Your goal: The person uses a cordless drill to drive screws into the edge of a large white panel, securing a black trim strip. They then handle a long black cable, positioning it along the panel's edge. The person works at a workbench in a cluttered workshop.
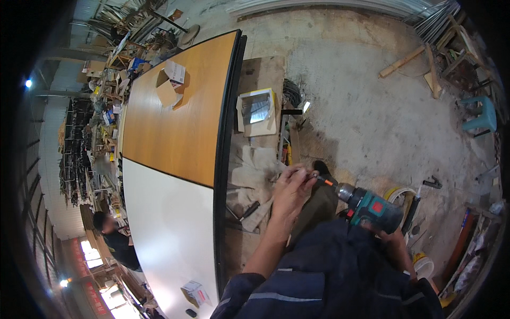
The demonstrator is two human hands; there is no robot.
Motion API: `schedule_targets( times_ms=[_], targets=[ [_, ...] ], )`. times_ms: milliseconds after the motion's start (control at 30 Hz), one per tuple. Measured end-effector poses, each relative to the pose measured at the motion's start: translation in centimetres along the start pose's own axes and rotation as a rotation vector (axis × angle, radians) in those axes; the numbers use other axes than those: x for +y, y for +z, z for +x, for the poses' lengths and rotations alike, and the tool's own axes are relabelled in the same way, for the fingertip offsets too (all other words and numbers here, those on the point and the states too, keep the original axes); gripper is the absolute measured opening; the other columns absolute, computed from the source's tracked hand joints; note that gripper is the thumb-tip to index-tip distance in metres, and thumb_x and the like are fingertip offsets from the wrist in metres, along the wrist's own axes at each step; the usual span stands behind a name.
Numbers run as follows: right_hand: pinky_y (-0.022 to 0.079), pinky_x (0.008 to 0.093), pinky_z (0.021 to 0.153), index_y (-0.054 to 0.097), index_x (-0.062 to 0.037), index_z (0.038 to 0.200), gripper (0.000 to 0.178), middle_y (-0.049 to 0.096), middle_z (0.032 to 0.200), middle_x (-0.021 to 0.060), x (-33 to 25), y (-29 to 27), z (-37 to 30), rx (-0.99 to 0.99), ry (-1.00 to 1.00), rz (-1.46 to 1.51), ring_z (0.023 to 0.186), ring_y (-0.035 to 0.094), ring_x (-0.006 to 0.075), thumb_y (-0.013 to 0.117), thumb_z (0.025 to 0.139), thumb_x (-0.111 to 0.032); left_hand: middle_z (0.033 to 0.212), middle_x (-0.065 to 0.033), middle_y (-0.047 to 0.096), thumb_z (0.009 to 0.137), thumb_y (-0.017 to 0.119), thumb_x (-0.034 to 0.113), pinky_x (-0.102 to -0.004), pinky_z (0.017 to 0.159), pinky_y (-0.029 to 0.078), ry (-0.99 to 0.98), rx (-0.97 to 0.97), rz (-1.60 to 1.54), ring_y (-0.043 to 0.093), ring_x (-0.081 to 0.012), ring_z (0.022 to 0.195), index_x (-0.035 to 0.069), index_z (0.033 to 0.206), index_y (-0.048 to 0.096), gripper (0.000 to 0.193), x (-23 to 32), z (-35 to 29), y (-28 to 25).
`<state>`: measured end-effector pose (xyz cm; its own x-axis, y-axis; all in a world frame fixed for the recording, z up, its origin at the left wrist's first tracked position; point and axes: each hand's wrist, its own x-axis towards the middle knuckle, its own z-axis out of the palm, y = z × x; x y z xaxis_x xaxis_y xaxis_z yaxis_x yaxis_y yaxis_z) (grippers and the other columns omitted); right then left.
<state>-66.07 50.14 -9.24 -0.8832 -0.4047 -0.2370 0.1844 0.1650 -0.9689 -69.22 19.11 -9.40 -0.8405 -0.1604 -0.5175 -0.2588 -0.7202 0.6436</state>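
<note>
A green and black cordless drill (371, 209) with a silver chuck points left in front of my body. My right hand (387, 234) is closed around its handle, partly hidden behind the tool. A bit with an orange band (328, 182) sticks out of the chuck. At its tip, the fingers of my left hand (293, 187) are pinched together, and whatever small thing lies between them is too small to name. Below the left hand a wooden bench (238, 247) carries a crumpled beige cloth (252, 167) and a hammer-like tool with a black grip (248, 211).
Left of the bench lies a large panel, part wood-brown (180, 122), part white (170, 228), with open boxes (170, 85) on it. A windowed carton (258, 112) sits on the bench. Buckets (401, 196) and a teal stool (481, 114) stand right. Another person (118, 242) is beyond the panel.
</note>
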Motion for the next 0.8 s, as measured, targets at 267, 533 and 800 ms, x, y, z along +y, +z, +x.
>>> schedule_targets(
  times_ms=[267, 533, 800],
  targets=[
    [0.055, 0.0378, 0.089, 0.07, -0.0071, 0.117, 0.04, 0.072, 0.108, 0.0121, -3.8, -0.2, 11.7, 0.039, -0.078, -0.022, 0.102, 0.07, 0.0262, 0.084, 0.081, -0.019, 0.108, -0.0058, 0.067, 0.101, 0.065, 0.015, -0.0324, 0.086, 0.058, -0.15, -0.045, 0.053, 0.067, -0.0169, 0.097, 0.008, 0.113, 0.06, 0.015, 7.1, 11.8, 4.0],
    [0.054, 0.0402, 0.09, 0.069, -0.0079, 0.117, 0.044, 0.071, 0.111, 0.0126, -6.4, -1.5, 23.2, -0.208, -0.054, -0.091, 0.103, 0.068, 0.0325, 0.086, 0.079, -0.021, 0.105, -0.0065, 0.068, 0.099, 0.069, 0.016, -0.028, 0.079, 0.059, -0.046, 0.051, 0.147, 0.068, -0.0167, 0.093, 0.007, 0.115, 0.061, 0.021, 11.9, 16.8, 4.5],
    [0.055, 0.0378, 0.089, 0.067, -0.0068, 0.122, 0.044, 0.071, 0.117, 0.0104, -5.9, -1.2, 34.5, -0.326, -0.122, 0.078, 0.105, 0.068, 0.0245, 0.084, 0.083, -0.016, 0.106, -0.0114, 0.067, 0.105, 0.059, 0.029, -0.034, 0.086, 0.056, 0.365, 0.45, 0.874, 0.068, -0.0203, 0.094, -0.004, 0.132, 0.052, 0.043, 18.2, 22.4, 6.6]
  ],
)
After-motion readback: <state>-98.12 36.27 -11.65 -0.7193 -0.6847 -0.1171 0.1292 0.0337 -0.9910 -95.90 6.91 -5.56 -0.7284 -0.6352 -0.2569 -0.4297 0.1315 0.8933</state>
